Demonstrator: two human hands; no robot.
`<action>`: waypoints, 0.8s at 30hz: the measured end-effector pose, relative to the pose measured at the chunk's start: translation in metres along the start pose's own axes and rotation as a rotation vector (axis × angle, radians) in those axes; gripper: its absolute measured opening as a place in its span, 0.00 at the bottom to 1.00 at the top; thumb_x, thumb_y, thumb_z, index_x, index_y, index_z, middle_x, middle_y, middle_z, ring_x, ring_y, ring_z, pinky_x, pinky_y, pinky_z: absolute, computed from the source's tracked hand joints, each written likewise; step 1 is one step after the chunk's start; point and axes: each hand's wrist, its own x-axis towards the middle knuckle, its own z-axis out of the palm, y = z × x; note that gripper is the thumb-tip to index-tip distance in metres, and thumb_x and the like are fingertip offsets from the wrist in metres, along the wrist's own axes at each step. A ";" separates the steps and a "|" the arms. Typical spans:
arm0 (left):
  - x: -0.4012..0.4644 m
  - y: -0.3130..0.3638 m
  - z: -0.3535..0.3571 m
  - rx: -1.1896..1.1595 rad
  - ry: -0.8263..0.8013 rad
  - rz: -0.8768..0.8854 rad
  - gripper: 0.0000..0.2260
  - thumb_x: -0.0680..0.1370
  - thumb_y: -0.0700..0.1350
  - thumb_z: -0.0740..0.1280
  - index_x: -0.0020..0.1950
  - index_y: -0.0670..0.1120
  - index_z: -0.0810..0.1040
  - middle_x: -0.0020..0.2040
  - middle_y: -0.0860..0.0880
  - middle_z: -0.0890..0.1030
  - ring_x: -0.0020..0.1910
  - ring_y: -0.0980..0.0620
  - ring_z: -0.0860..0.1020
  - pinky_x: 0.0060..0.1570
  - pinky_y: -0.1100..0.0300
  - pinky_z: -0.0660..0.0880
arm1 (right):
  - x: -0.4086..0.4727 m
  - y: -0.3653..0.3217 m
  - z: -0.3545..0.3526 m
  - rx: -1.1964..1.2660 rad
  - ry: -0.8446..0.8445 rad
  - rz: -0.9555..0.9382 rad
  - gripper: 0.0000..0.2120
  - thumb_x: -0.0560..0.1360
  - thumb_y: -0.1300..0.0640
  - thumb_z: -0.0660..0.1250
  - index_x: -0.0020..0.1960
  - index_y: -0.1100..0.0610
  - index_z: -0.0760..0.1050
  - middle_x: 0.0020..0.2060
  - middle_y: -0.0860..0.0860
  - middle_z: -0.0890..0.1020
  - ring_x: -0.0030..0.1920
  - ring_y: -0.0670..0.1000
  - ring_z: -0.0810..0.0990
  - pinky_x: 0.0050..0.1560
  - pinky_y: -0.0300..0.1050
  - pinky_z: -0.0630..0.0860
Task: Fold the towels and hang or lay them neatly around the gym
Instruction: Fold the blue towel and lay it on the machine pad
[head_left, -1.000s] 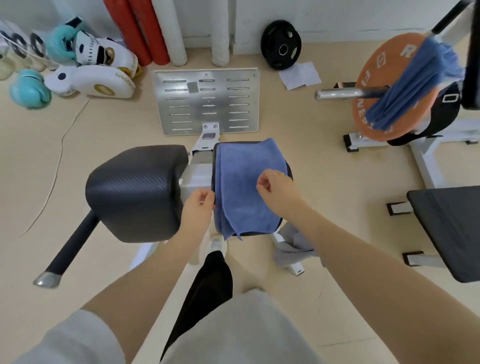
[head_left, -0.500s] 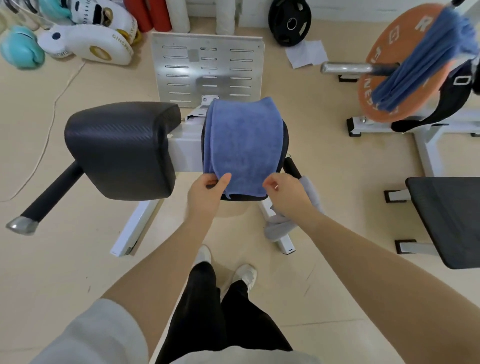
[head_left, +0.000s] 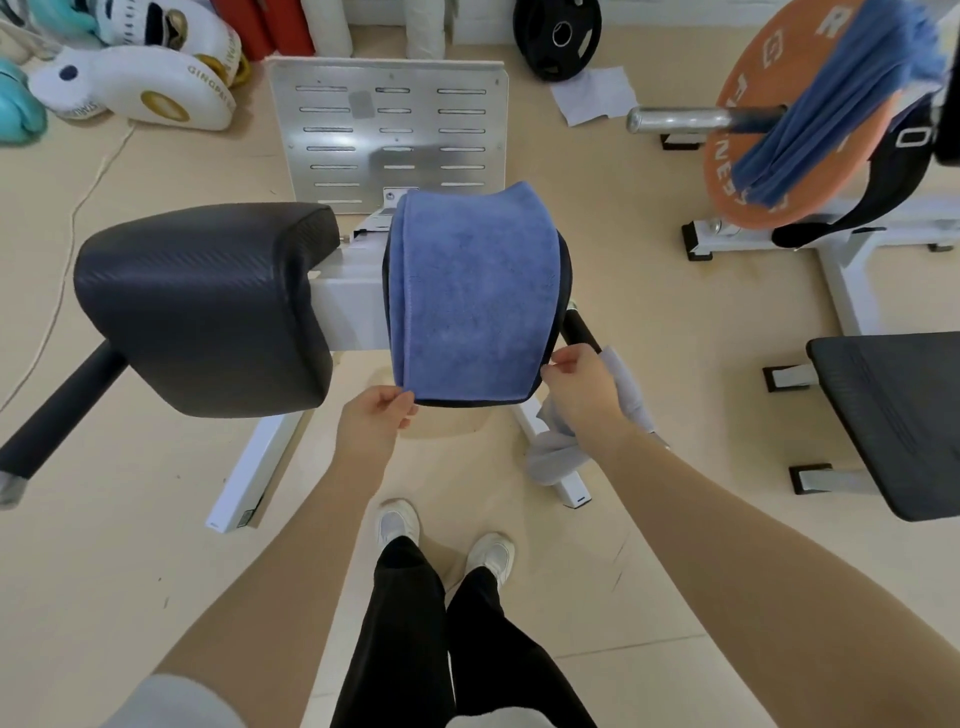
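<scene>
Head view: a folded blue towel (head_left: 475, 291) lies draped over the right-hand black pad (head_left: 563, 270) of a gym machine, its near hem hanging at the pad's front edge. The left hand (head_left: 376, 418) pinches the towel's near-left corner between thumb and fingers; the right hand (head_left: 579, 384) pinches the near-right corner, both drawing the hem level. A second blue towel (head_left: 831, 109) already hangs over a barbell sleeve (head_left: 696, 119) against the orange weight plate (head_left: 769, 171) at upper right, looking bunched rather than flat. A pale grey cloth (head_left: 561, 447) lies crumpled on the floor by the machine's white foot, just behind the right wrist; if it counts as a towel, it is not yet folded. The larger black pad (head_left: 208, 301) to the left carries nothing. By this evidence the job is part done: one towel hung, one being squared off, at least one apparently waiting.

Against the frame half a second earlier, the hands have spread from near the middle of the hem out to its two corners, and the hem now sits straighter across the pad.
</scene>
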 end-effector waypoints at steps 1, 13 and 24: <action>0.002 -0.003 0.002 0.037 0.034 -0.005 0.04 0.78 0.45 0.64 0.47 0.46 0.75 0.48 0.45 0.79 0.46 0.48 0.77 0.55 0.52 0.73 | 0.000 0.001 0.002 0.014 -0.018 -0.015 0.10 0.76 0.59 0.60 0.57 0.57 0.71 0.39 0.49 0.76 0.42 0.53 0.75 0.42 0.44 0.72; -0.009 0.020 0.019 0.017 0.110 0.201 0.15 0.76 0.50 0.66 0.35 0.44 0.67 0.29 0.52 0.66 0.28 0.54 0.66 0.31 0.67 0.62 | -0.012 0.005 0.006 0.258 -0.227 -0.061 0.12 0.74 0.58 0.67 0.53 0.64 0.74 0.45 0.57 0.79 0.43 0.50 0.76 0.45 0.43 0.75; -0.073 0.029 0.015 -0.016 -0.197 0.050 0.20 0.75 0.51 0.67 0.63 0.49 0.67 0.57 0.51 0.75 0.46 0.54 0.77 0.33 0.68 0.74 | -0.061 0.025 -0.047 0.435 -0.324 0.023 0.24 0.73 0.62 0.69 0.64 0.60 0.63 0.55 0.58 0.76 0.41 0.51 0.78 0.35 0.41 0.76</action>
